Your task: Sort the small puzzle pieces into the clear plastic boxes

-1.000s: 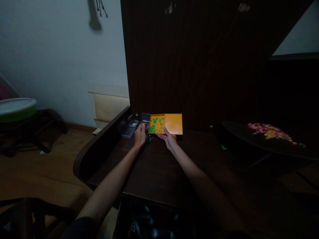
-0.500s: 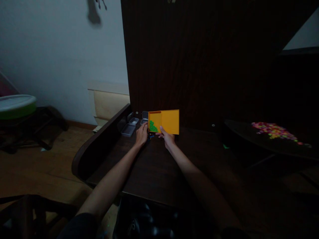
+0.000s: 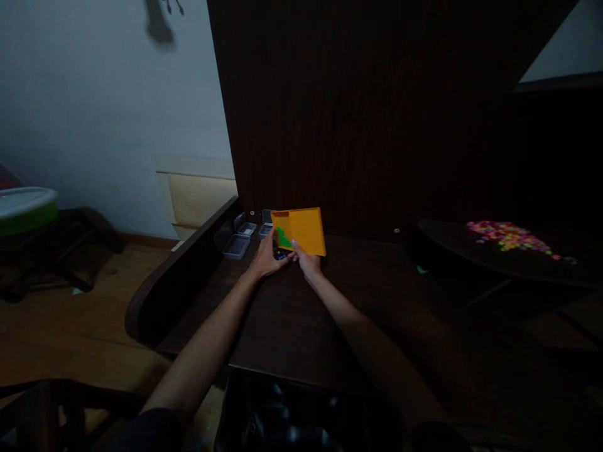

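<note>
A yellow two-part tray (image 3: 307,229) is tilted up above the tabletop, with small green pieces (image 3: 283,238) heaped low in its left compartment. My right hand (image 3: 308,265) grips its lower edge, the thumb lying over the front near the divider. At the lower left corner is my left hand (image 3: 264,258), thumb and fingers spread apart around that corner; whether it touches the tray is hard to tell. Small blue and dark bits (image 3: 281,255) show in the gap between its thumb and fingers, too small to name.
Clear plastic boxes with raised lids stand behind my left hand, the nearest a clear box (image 3: 236,246). A raised side rail (image 3: 181,267) bounds the dark table (image 3: 282,326) on the left. At right, many pink and yellow pieces (image 3: 509,237) lie on a dark surface.
The tray has tilted, its lower right corner swinging down a little. My left hand has slid below the tray's left corner and its thumb has spread to the right. The view has shifted slightly.
</note>
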